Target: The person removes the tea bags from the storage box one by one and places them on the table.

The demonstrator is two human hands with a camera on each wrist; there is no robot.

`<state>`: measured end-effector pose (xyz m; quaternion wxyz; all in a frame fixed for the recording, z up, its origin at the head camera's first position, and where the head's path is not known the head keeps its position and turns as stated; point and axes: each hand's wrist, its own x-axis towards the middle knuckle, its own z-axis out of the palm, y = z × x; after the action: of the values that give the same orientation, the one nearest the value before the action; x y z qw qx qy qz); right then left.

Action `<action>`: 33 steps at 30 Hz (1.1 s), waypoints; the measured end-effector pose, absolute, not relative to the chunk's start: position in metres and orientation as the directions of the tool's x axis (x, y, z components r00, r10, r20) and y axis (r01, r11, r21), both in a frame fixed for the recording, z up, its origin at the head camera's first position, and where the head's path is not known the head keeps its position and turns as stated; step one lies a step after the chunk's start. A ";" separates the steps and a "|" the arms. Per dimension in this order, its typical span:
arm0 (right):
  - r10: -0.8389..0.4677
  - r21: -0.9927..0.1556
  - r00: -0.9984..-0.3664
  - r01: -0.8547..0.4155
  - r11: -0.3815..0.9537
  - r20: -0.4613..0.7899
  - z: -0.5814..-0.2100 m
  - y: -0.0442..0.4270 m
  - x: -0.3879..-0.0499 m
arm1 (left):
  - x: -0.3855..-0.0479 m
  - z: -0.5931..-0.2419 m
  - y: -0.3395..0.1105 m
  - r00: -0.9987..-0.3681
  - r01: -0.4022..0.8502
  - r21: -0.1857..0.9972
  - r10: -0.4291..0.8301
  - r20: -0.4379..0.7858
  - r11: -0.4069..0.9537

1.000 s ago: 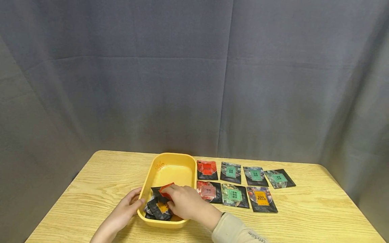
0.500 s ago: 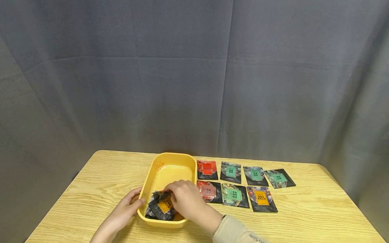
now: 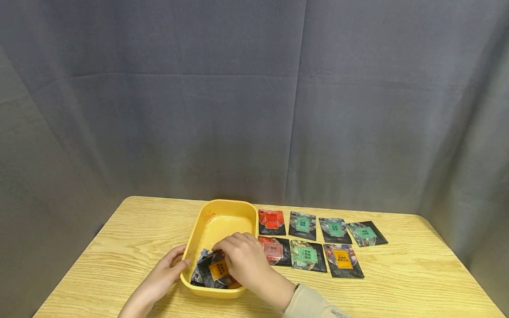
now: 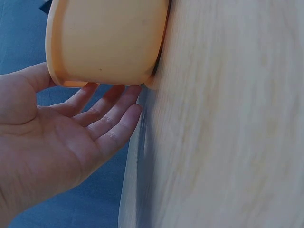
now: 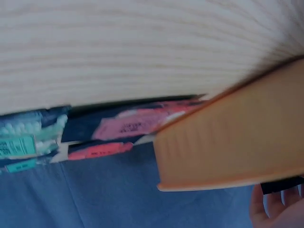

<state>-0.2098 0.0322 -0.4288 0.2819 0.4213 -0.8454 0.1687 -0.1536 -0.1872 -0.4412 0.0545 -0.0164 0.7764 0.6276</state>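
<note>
A yellow plastic bin (image 3: 228, 202) stands on the table with several black sachets inside its near end. My left hand (image 3: 165, 269) grips the bin's left wall, thumb at the rim and fingers along the outside; the left wrist view shows those fingers (image 4: 114, 118) against the bin's outer face. Reaching in over the right wall, my right hand (image 3: 244, 260) pinches a black sachet with an orange label (image 3: 218, 269) near its upper right edge. Its fingertips are hidden in the head view. Under the sachet lies a grey-patterned one (image 3: 197, 274), partly covered.
Right of the bin, two rows of sachets lie flat: a red-labelled one (image 3: 272, 222), a pink-labelled one (image 3: 273, 251), several green-labelled ones (image 3: 303, 225) and an orange-labelled one (image 3: 343, 260). A grey curtain (image 3: 254, 110) hangs behind the wooden table (image 3: 417, 260).
My right hand has let go of a red-and-black sachet edge, which is now out of sight, and has taken the orange-labelled sachet, tilting it slightly. My left hand has stayed put.
</note>
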 end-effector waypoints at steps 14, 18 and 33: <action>-0.634 0.029 -0.375 -0.847 0.531 0.676 -0.410 0.045 -0.194 | -0.153 -0.442 -0.187 -0.994 -0.099 0.973 0.026 -0.107 0.208; -0.632 0.052 -0.320 -0.866 0.497 0.706 -0.410 0.055 -0.192 | -0.153 -0.443 -0.188 -0.994 -0.086 0.974 0.043 -0.097 0.208; -0.596 0.070 -0.249 -0.886 0.459 0.764 -0.411 0.101 -0.191 | -0.153 -0.441 -0.188 -0.993 -0.106 0.972 0.036 -0.116 0.208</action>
<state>-0.1910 0.1014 -0.4106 0.3770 0.4832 -0.7665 0.1921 -0.1531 -0.1882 -0.4407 0.0564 -0.0226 0.7752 0.6288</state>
